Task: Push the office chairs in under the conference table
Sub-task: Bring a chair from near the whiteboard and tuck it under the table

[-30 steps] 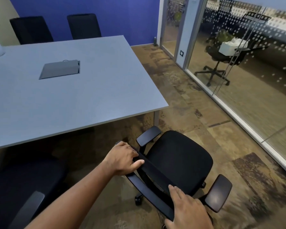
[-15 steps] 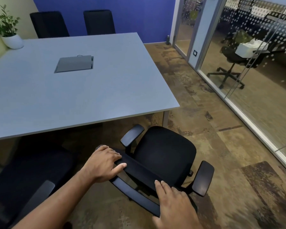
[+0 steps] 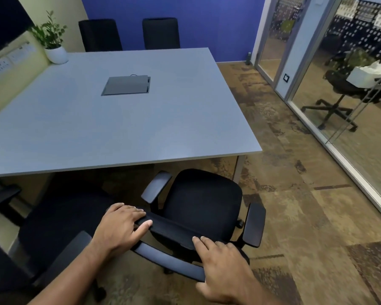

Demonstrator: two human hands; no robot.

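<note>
A black office chair with two armrests stands just in front of the grey conference table's near right corner, its seat facing the table. My left hand grips the left end of the chair's backrest top. My right hand rests over the right part of the backrest, fingers on top. The front of the seat sits near the table edge. A second black chair stands at the lower left, partly under the table.
Two black chairs are tucked in at the far side. A potted plant sits on the table's far left corner, a cable box lid at its middle. A glass wall runs along the right, with carpet between.
The chair has rolled forward and turned to face the table, its seat now near the table edge. Both hands stayed on the backrest. My view has shifted toward the table.
</note>
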